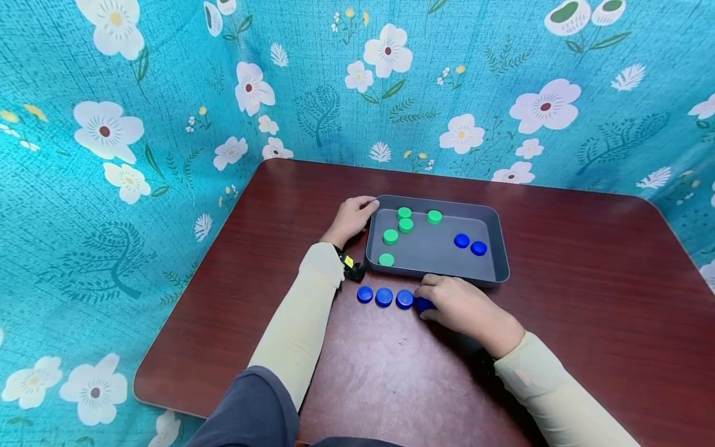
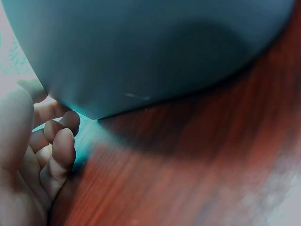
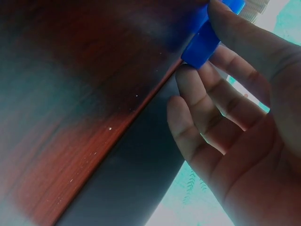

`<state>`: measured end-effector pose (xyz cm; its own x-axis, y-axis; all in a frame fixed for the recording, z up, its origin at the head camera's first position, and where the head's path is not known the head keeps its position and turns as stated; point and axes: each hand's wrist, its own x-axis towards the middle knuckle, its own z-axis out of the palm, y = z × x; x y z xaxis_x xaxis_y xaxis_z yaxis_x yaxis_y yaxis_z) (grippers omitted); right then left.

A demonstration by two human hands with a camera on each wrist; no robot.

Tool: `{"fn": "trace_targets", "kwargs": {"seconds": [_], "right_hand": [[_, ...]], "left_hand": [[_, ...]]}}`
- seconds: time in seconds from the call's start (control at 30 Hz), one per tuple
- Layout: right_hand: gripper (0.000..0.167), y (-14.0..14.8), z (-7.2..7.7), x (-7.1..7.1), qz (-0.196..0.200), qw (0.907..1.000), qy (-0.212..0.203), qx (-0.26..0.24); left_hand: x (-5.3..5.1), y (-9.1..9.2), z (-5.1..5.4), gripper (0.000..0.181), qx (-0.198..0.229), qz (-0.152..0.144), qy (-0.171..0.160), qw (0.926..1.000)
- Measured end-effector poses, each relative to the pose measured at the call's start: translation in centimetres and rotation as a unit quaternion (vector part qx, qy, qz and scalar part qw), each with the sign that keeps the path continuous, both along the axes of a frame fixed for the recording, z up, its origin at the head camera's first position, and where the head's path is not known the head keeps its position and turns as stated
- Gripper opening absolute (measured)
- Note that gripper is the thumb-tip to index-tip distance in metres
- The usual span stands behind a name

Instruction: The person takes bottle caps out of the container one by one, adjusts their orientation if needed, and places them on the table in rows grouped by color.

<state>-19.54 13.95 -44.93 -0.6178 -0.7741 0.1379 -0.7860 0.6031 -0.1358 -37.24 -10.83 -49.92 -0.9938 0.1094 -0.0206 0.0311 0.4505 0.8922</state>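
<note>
A row of blue bottle caps (image 1: 383, 297) lies on the table in front of a grey tray (image 1: 447, 271). My right hand (image 1: 463, 310) pinches the blue cap (image 3: 201, 47) at the row's right end between thumb and fingers, down at the tabletop. At the tray's far left corner, my left hand (image 1: 352, 218) holds the rim. In the left wrist view its fingers (image 2: 63, 148) curl beside the tray wall (image 2: 141, 61). Inside the tray, several green caps (image 1: 406, 226) sit toward the left and two blue caps (image 1: 462, 240) toward the right.
The dark red wooden table (image 1: 234, 298) has rounded corners. A turquoise flowered curtain (image 1: 335, 74) hangs behind it and along the left side. A black wrist camera (image 1: 353, 268) on the left wrist sits close to the tray's near left corner.
</note>
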Motion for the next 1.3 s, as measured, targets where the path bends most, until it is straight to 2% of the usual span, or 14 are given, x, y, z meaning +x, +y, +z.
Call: {"fn": "trace_targets", "kwargs": {"seconds": [0.43, 0.8, 1.3], "right_hand": [[0.025, 0.05, -0.01, 0.03, 0.008, 0.9999, -0.004, -0.009], [0.028, 0.10, -0.03, -0.05, 0.002, 1.0000, -0.008, -0.004], [0.033, 0.43, 0.33, -0.21, -0.012, 0.9999, 0.000, -0.005]], "left_hand": [[-0.05, -0.05, -0.18, 0.043, 0.001, -0.003, 0.004, 1.0000], [0.12, -0.02, 0.08, 0.044, -0.002, -0.001, -0.003, 1.0000], [0.12, -0.03, 0.04, 0.044, -0.017, 0.000, 0.005, 0.9999]]}}
